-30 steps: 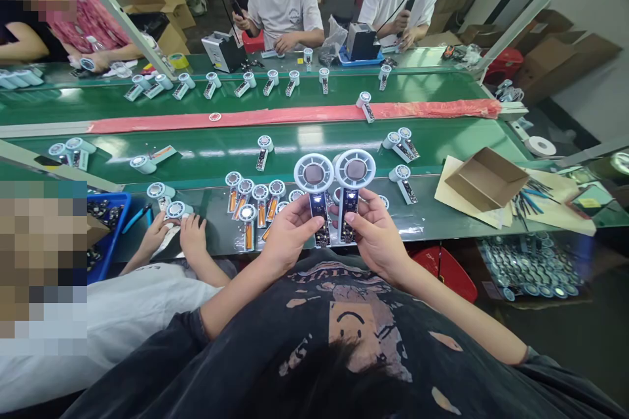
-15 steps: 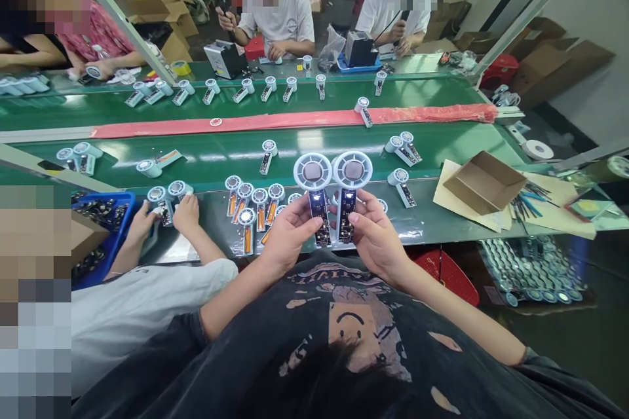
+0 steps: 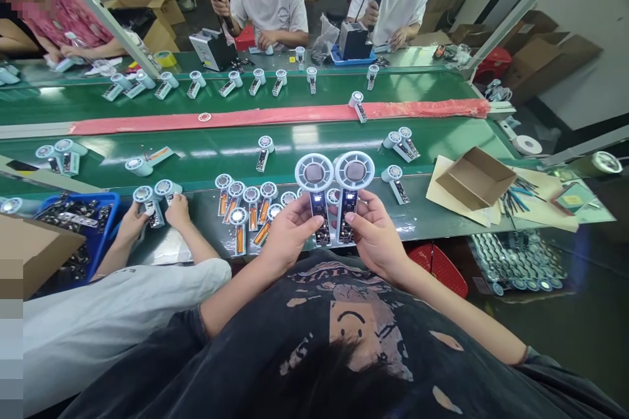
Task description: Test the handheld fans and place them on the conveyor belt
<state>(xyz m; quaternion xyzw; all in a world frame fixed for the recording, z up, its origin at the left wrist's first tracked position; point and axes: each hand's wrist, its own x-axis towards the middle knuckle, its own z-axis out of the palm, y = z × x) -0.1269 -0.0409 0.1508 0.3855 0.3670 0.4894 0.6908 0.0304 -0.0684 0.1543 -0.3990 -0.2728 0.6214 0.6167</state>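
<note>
Side by side in front of my chest are two pale blue handheld fans with round grilles and bare circuit boards in their handles. My left hand (image 3: 291, 230) grips the handle of the left fan (image 3: 314, 173), thumb across the board. The right fan (image 3: 354, 171) is in my right hand (image 3: 376, 228), held the same way. Both fans stand upright with grilles facing me, heads nearly touching, and a small white light glows on each board. Behind my left hand, several fans with orange parts in their handles (image 3: 239, 236) lie on the bench; my hands partly hide others.
A co-worker's hands (image 3: 177, 213) hold fans at my left, beside a blue bin (image 3: 111, 209) of parts. The green belt (image 3: 211, 157) carries more fans beyond the metal bench (image 3: 417, 209). An open cardboard box (image 3: 476, 177) and wires (image 3: 521, 193) lie at right.
The view has shifted slightly, so the bench and background sit further left and a little higher. Both fans stay in my hands, almost unmoved. Across the belt, one co-worker's hand with a dark tool has risen.
</note>
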